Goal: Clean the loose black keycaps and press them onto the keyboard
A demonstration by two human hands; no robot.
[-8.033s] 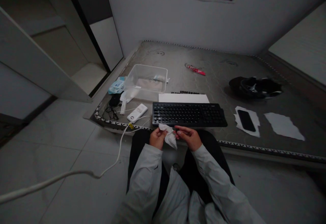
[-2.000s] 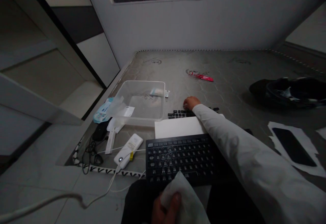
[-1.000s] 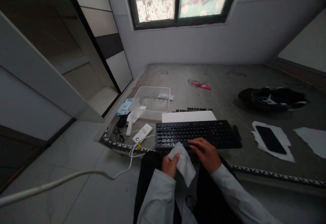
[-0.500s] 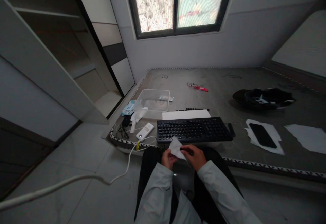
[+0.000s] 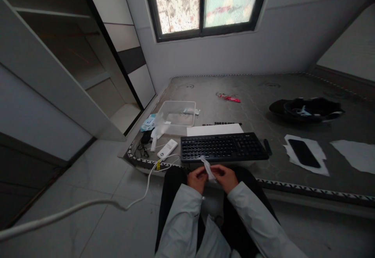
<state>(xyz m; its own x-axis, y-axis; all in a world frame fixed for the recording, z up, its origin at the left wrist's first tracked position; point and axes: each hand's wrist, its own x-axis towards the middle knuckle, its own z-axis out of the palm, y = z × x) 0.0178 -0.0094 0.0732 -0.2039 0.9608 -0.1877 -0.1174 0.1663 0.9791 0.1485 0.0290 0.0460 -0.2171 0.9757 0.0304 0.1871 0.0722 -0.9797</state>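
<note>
Between my two hands is a small crumpled white tissue (image 5: 208, 169), held just in front of the keyboard's near edge. My left hand (image 5: 197, 180) pinches its left side, fingers curled inward. On the other side, my right hand (image 5: 225, 176) grips it with thumb and fingers closed together. A black keyboard (image 5: 216, 147) lies right beyond my hands on the mattress (image 5: 252, 94). Behind the keyboard sits a white flat strip (image 5: 215, 129), with a row of small black pieces (image 5: 225, 124) along its far side.
To the left stand a clear plastic box (image 5: 178, 115), a white power strip (image 5: 167, 149) with a cable (image 5: 99, 202), and a blue packet (image 5: 148, 123). Rightward lie a phone (image 5: 304, 153) on white paper, another paper sheet (image 5: 353, 154), and a black cap (image 5: 307, 111).
The tissue has turned from spread flat to narrow and edge-on. My left hand has shifted slightly right and up, closer to my right hand.
</note>
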